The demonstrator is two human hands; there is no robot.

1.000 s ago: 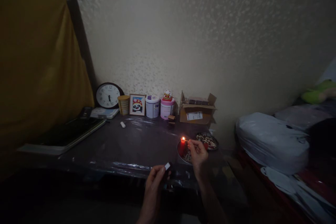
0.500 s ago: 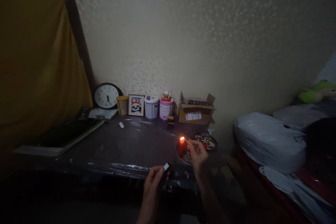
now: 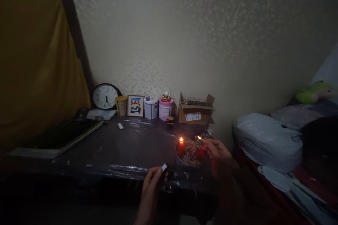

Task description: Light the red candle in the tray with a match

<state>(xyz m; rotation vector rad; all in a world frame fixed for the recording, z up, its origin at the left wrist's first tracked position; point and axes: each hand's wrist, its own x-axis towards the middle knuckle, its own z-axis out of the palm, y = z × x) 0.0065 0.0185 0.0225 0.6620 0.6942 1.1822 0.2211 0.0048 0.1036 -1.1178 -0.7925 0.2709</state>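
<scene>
My right hand (image 3: pixel 216 148) pinches a burning match (image 3: pixel 200 138), its small flame at the left of the fingertips. Close to that hand stands a second red object, perhaps another candle (image 3: pixel 200 154), partly hidden by the fingers. A lit red candle (image 3: pixel 181 147) stands upright at the left side of a round dish (image 3: pixel 188 165) strewn with small bits. Behind it, a second dish (image 3: pixel 210 135) of matchsticks is partly covered by my right hand. Low in the middle, my left hand (image 3: pixel 152 179) grips a small matchbox-like box (image 3: pixel 164 167) with a pale end.
Along the wall stand a clock (image 3: pixel 105 96), a yellow tub (image 3: pixel 121 106), a framed panda picture (image 3: pixel 135 106), two lidded tins (image 3: pixel 151 108) and an open cardboard box (image 3: pixel 195 114). A small white object (image 3: pixel 120 126) lies on the dark table (image 3: pixel 132 144). White bags (image 3: pixel 266 140) lie right.
My right hand has moved right with the burning match, away from the lit candle. The match flame and the candle flame are now apart. My left hand has barely moved.
</scene>
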